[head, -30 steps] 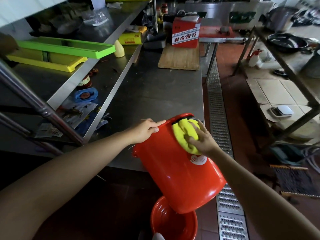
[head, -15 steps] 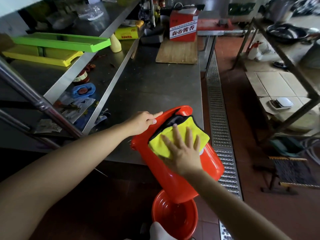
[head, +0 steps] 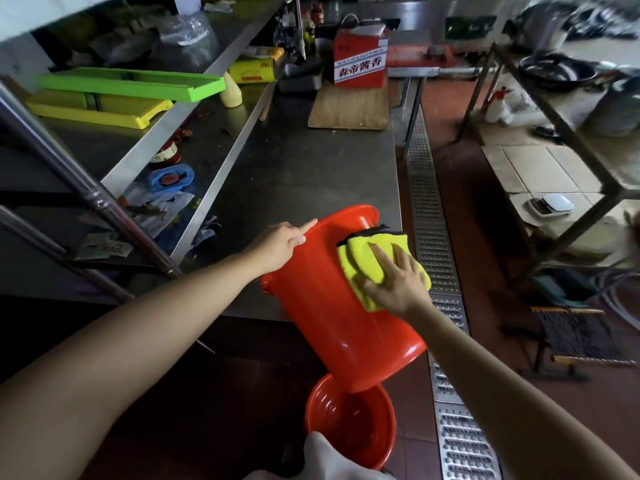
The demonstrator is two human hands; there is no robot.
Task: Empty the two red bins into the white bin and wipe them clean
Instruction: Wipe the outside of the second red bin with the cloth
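A red bin (head: 332,317) lies tilted on its side against the front edge of the steel table, its mouth turned away from me. My left hand (head: 280,242) grips its rim near the top. My right hand (head: 394,282) presses a yellow cloth (head: 360,261) flat against the bin's outer wall with straight fingers. A second red bin (head: 349,424) stands upright on the floor just below, with nothing visible inside it. The white bin is not in view.
The steel table (head: 304,174) carries a wooden board (head: 349,105) and a red box (head: 360,64) at its far end. Shelves with green and yellow trays (head: 114,95) stand at the left. A metal floor drain (head: 436,271) runs along the right of the table; a rack (head: 561,133) stands further right.
My right hand has slid the yellow cloth over the bin's outer wall, toward its right side. The bin has shifted slightly under my left hand's grip.
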